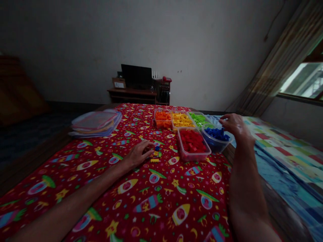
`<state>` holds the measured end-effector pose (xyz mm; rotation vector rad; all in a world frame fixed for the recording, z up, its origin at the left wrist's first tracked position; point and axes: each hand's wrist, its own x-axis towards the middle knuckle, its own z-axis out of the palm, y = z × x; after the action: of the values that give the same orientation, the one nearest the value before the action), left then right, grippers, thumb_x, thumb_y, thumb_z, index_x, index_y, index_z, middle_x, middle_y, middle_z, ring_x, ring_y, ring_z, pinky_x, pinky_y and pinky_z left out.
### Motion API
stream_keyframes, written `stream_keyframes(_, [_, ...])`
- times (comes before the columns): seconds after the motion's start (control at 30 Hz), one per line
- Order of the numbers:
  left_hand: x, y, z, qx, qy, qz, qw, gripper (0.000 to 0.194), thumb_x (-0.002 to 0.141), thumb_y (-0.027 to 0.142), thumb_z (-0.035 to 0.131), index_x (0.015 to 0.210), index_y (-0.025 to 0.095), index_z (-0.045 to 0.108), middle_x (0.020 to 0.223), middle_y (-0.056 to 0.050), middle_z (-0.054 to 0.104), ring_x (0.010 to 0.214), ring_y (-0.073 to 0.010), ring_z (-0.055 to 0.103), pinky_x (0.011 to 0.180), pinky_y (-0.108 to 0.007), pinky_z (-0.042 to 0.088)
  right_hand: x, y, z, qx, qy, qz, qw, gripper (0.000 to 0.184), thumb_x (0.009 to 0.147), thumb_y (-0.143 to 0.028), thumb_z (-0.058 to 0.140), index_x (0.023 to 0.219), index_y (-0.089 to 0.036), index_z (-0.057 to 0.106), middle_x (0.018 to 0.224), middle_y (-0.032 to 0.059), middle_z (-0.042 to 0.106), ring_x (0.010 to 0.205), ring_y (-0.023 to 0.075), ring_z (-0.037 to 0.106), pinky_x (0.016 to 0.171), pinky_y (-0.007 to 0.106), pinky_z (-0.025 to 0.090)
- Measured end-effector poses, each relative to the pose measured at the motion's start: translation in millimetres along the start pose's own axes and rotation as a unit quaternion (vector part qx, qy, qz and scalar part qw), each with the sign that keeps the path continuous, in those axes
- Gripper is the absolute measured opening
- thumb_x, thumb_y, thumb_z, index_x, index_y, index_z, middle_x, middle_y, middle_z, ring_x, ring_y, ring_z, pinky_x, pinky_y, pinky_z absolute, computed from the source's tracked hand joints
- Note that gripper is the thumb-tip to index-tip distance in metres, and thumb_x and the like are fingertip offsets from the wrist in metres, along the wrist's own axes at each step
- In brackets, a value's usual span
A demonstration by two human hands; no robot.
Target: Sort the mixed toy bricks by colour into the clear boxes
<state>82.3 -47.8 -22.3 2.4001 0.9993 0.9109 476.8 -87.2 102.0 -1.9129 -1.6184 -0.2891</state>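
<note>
My left hand (pixel 140 152) rests on the patterned cloth, thumb and forefinger apart. Just off its fingertips lie a small blue toy brick (pixel 157 148) and a small yellow brick (pixel 155 153). A longer yellow brick (pixel 154 160) is a little closer to me. Over on the right, my right hand (pixel 233 123) hovers at the rim of a clear round tub (pixel 214 144) of blue bricks (pixel 216 133). Its fingers are pinched together, pointing down into the tub. Whatever they hold is too dark and small to make out.
Beside the blue tub stand clear boxes of red bricks (pixel 193 143), orange bricks (pixel 163 117), yellow bricks (pixel 182 119) and green bricks (pixel 198 119). Stacked lids (pixel 97 122) lie at the table's left. A bed (pixel 285 141) adjoins the right edge; a desk with a monitor (pixel 136 76) stands behind.
</note>
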Motion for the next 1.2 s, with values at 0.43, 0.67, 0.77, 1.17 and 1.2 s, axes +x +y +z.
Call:
stream_keyframes(0.43, [-2.1,-4.9,5.1,-0.031,-0.010,-0.054,0.998,0.030,0.073,0.032,0.060,0.102,0.021,0.060,0.078,-0.001,0.066,0.065,-0.0145,0.059,0.063,-0.027,0.048,-56.4,-171.3,85.1,0.023,-0.211,-0.319,0.924,0.025,0.085,-0.011,0.042,0.086,-0.011,0.067,0.073,0.0093,0.063,0.058,0.0113,0.045,0.056,0.025,0.028])
stream_keyframes(0.67, [-0.4,-5.7,4.3,-0.195,0.028,-0.127,0.972,0.050,0.067,0.032,0.063,0.111,0.020,0.043,0.069,0.004,0.064,0.065,-0.0159,0.062,0.063,-0.029,0.048,-73.8,-177.1,115.1,0.020,-0.269,-0.372,0.888,0.023,0.087,-0.019,0.048,0.098,-0.012,0.066,0.081,0.0107,0.065,0.064,0.0142,0.050,0.058,0.026,0.032])
stream_keyframes(0.77, [-0.5,-4.4,2.5,-0.216,0.030,-0.141,0.966,0.048,0.069,0.035,0.061,0.111,0.020,0.044,0.068,0.004,0.065,0.062,-0.0158,0.062,0.061,-0.029,0.049,-76.3,-180.2,117.4,0.017,-0.287,-0.385,0.877,0.022,0.088,-0.018,0.046,0.092,-0.012,0.067,0.077,0.0092,0.064,0.061,0.0137,0.049,0.057,0.026,0.032])
stream_keyframes(1.17, [-1.8,-18.6,-1.3,-0.192,0.187,-0.179,0.947,0.036,0.085,0.043,0.040,0.107,0.016,0.048,0.082,-0.003,0.064,0.057,-0.0119,0.058,0.056,-0.025,0.049,-97.5,-190.9,84.6,-0.032,-0.295,-0.445,0.845,0.019,0.089,-0.018,0.050,0.097,-0.009,0.064,0.093,0.0142,0.065,0.080,0.0198,0.059,0.069,0.029,0.044])
stream_keyframes(1.2, [-1.8,-20.3,-1.2,-0.191,0.189,-0.184,0.946,0.036,0.085,0.043,0.041,0.107,0.016,0.048,0.081,-0.003,0.063,0.057,-0.0118,0.058,0.056,-0.025,0.049,-101.8,-192.5,86.2,-0.039,-0.297,-0.455,0.839,0.019,0.089,-0.017,0.048,0.098,-0.010,0.064,0.093,0.0141,0.065,0.081,0.0203,0.060,0.070,0.030,0.045])
